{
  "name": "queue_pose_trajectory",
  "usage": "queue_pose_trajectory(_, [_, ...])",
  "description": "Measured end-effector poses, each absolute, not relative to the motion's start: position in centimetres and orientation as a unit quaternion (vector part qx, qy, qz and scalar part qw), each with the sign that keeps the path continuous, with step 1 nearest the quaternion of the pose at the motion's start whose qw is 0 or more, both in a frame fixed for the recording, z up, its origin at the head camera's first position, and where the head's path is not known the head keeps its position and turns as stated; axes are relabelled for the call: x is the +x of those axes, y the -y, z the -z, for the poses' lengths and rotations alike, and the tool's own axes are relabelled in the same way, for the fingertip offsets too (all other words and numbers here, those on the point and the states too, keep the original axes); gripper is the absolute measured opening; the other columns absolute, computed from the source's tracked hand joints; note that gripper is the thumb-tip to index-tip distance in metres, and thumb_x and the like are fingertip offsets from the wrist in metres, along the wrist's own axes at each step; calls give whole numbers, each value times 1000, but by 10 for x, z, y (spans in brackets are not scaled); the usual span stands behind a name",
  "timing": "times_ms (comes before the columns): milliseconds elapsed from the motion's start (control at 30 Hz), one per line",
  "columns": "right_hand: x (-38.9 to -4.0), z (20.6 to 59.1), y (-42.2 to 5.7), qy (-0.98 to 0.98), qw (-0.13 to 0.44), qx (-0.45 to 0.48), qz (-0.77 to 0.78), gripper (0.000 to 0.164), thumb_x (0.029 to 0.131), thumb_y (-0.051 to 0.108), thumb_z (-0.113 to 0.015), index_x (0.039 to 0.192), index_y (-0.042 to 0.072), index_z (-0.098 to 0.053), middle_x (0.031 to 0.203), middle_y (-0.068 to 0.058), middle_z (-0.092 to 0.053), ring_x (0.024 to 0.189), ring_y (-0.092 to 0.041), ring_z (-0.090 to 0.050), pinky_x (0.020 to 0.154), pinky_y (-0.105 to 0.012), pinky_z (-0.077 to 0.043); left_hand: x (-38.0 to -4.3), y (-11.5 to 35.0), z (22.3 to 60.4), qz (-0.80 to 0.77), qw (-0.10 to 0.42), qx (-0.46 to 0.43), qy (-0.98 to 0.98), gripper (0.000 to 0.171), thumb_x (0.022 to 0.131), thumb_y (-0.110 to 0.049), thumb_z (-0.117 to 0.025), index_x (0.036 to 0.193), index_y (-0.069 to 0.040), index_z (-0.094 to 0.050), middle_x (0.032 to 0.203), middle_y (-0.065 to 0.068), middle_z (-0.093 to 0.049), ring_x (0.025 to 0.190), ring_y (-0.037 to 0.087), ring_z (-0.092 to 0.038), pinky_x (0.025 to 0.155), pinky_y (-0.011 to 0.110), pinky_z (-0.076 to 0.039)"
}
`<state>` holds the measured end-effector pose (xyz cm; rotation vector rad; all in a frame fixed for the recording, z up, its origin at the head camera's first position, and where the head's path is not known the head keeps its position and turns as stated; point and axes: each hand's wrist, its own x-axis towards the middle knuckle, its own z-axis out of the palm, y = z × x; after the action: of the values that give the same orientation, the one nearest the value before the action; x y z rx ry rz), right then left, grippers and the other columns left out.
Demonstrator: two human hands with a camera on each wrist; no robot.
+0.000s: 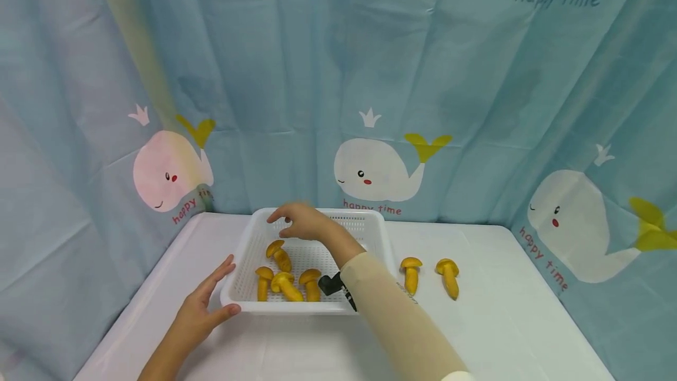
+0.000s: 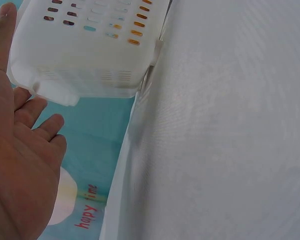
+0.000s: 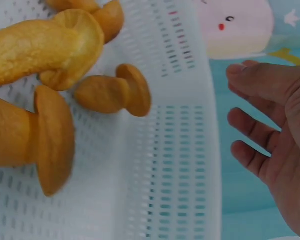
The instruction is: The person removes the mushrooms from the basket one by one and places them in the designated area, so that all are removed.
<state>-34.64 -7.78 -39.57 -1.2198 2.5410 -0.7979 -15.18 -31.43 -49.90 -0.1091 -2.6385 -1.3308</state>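
Note:
A white perforated plastic basket (image 1: 285,308) holds several yellow-brown mushrooms, among them one mushroom (image 1: 286,287) lying tilted near the front. My left hand (image 1: 195,313) is at the basket's left front corner, thumb by the front rim and extended fingers along the left side. In the left wrist view, those fingers (image 2: 50,127) are by the basket's edge. Over the basket's far part hovers my right hand (image 1: 304,221), its fingers loosely bent with nothing between them. The right wrist view shows a small mushroom (image 3: 110,94) inside the basket, apart from the hand.
Two more mushrooms lie on the white table (image 1: 508,322) right of the basket, one mushroom (image 1: 411,275) nearer it and another mushroom (image 1: 449,278) farther right. A blue curtain (image 1: 296,75) with whale prints hangs behind the table and along both sides.

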Motion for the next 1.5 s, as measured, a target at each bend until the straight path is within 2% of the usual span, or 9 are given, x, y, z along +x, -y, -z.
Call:
queue_pose_trajectory(133, [-345,408,87,-860,135,-391,300,38,95,14,-74,132,22,-70,137,5,-65,126,-27,-60,93,-26,-57,-151,313,498,445,90,-29,891,86,84,-32,-85,157,-34,-40,169,-8,-24,153,43,-22,104,83,-27])
queue_pose_trajectory(300, [-344,424,95,-868,150,-373,292,37,95,15,-75,131,23,-71,136,9,-66,128,-25,-61,97,-29,-57,-151,311,500,447,101,-42,888,85,84,-26,-86,156,-31,-42,169,-4,-27,152,43,-23,105,82,-28])
queue_pose_trajectory(733, [-349,442,94,-867,167,-360,301,35,95,11,-74,129,17,-72,131,2,-70,119,-16,-64,102,-28,-55,-153,310,497,439,103,-43,891,85,83,-28,-86,156,-32,-43,169,-3,-28,152,44,-24,106,81,-30])
queue_pose_trajectory(967, [-348,444,96,-881,180,-317,302,39,93,9,-75,130,20,-72,133,5,-69,126,-17,-60,110,-36,-51,-154,311,497,434,101,-38,894,85,83,-31,-86,156,-34,-42,169,-3,-27,152,43,-25,105,81,-30])
queue_pose_trajectory(1100, [-351,449,98,-888,181,-309,288,40,92,10,-75,131,22,-71,133,6,-68,130,-19,-58,113,-37,-48,-155,312,499,440,105,-42,891,85,83,-30,-86,156,-34,-42,169,-7,-27,156,14,-20,107,80,-30])
queue_pose_trajectory(1200, [-355,456,99,-892,188,-306,274,40,93,12,-76,131,23,-71,133,7,-68,129,-17,-58,113,-34,-48,-154,312,501,448,108,-48,886,84,83,-27,-86,156,-32,-43,168,-7,-28,145,-15,-14,108,80,-29])
queue_pose_trajectory(1300, [-358,461,99,-894,193,-304,268,38,92,12,-77,129,24,-72,130,7,-70,126,-15,-59,110,-32,-49,-153,312,502,449,111,-53,885,84,83,-25,-86,155,-31,-44,168,-3,-29,137,-26,-13,107,79,-30])
queue_pose_trajectory(1433, [-358,462,99,-890,201,-304,275,35,92,11,-77,124,23,-75,126,7,-71,122,-15,-60,108,-32,-51,-152,313,502,445,116,-55,886,83,83,-24,-86,155,-29,-44,168,0,-31,137,-25,-13,107,79,-31])
queue_pose_trajectory(1500, [-358,462,99,-888,205,-304,278,34,92,10,-77,123,24,-76,126,7,-71,122,-15,-60,109,-33,-51,-152,313,502,446,116,-55,886,83,83,-24,-86,155,-29,-44,168,-1,-31,142,-21,-14,107,79,-30])
